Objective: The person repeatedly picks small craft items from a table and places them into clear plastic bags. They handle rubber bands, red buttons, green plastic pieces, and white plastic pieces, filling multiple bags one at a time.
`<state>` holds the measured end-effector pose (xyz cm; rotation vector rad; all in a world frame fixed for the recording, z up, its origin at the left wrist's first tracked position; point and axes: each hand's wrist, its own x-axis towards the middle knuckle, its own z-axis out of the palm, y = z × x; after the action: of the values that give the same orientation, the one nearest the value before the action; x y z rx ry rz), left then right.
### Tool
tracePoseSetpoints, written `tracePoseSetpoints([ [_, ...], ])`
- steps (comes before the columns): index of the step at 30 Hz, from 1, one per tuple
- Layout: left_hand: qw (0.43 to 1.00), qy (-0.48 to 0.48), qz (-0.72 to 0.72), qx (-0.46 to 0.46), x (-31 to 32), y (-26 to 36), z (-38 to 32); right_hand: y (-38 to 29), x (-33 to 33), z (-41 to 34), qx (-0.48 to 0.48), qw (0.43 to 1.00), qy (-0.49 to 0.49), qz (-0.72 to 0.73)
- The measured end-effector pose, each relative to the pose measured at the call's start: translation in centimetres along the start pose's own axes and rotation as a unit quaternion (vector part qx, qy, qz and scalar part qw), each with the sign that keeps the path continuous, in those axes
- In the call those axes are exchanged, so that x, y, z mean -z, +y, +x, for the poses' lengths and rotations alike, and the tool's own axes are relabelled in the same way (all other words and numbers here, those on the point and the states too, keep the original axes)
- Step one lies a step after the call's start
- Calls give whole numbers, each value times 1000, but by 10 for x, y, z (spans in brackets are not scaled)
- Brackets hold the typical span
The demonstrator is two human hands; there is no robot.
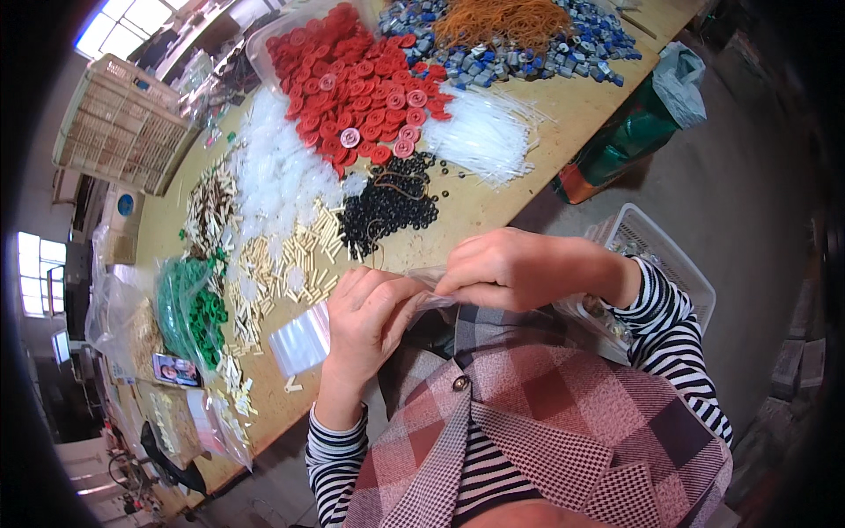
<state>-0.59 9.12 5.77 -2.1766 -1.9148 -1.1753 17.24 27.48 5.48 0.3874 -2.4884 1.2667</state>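
My left hand (373, 317) and my right hand (492, 270) meet in front of my body at the table edge. Both pinch the edge of a small clear plastic bag (428, 276), mostly hidden by my fingers; its contents cannot be made out. Beside my left wrist lie flat clear zip bags (300, 340) on the table. Just beyond my hands is a pile of small black rings (396, 211), with rubber bands on it. Short cream-coloured tubes (310, 241) are spread to its left.
Red plastic wheels (363, 92) spill from a clear bin, near white sticks (482, 132) and translucent pieces (277, 165). Farther back are blue-grey small motors (462, 66) under orange rubber bands (502, 23). Green parts (208, 323) and a phone (176, 369) lie left; a white basket (667, 264) stands right.
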Motion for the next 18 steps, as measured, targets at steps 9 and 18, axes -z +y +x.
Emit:
tracePoseSetpoints([
  [9, 889, -290, -350, 47, -19, -6, 77, 15, 43, -51, -8, 997, 30, 65],
  [18, 984, -155, -18, 84, -98, -94, 216, 36, 73, -99, -143, 971, 178, -79],
])
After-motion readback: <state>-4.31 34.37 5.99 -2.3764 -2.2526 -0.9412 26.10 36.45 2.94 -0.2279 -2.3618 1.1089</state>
